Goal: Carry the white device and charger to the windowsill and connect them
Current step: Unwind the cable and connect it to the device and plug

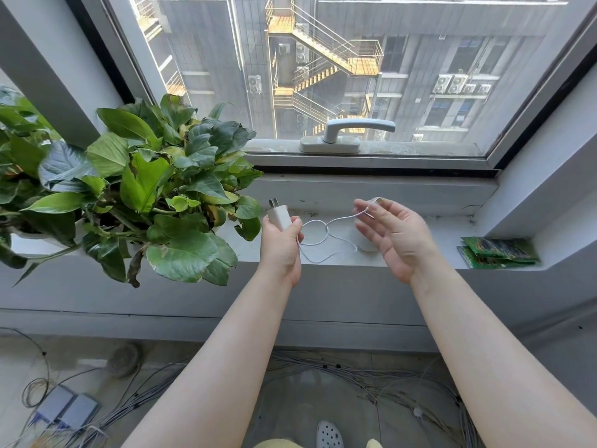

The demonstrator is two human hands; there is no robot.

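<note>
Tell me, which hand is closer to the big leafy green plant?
The left hand. It holds the white plug-in charger block right beside the leafy green plant's rightmost leaves. The right hand is farther right, pinching the thin white cable's end.

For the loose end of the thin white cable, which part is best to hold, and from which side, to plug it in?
Grip the small silver-tipped plug on its short body just behind the metal tip, from the right, as the right hand does. The tip then stays free for a socket. The thin white cable is limp and looped, so it gives no control. The left hand holds the white charger block.
</note>
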